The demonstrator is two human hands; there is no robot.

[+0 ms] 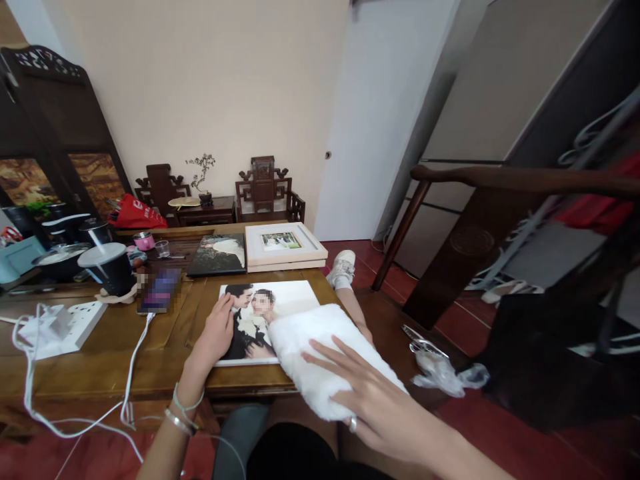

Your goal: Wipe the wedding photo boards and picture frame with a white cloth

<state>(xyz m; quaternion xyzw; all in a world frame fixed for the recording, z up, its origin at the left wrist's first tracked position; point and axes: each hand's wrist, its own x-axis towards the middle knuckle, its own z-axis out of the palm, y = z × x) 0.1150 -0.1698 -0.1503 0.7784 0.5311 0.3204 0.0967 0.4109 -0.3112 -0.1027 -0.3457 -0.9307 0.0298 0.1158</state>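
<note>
A wedding photo panel [250, 331] with a couple printed on it lies flat near the front edge of the wooden table. My left hand [219, 328] holds its left edge, fingers together and stretched along the side. Over the panel's right part lies a thick white fluffy cloth [313, 323], which hides that part of the picture and hangs past the table's front edge. My right hand [357, 383] grips this cloth from above with its fingers spread; the thumb is largely hidden.
Behind the panel are a dark photo panel [217, 254] and stacked pale picture frames [286, 245]. To the left stand a phone [160, 291] on a cable, a power strip [75, 327] and a lidded cup [111, 268]. A wooden chair [450, 243] is at right.
</note>
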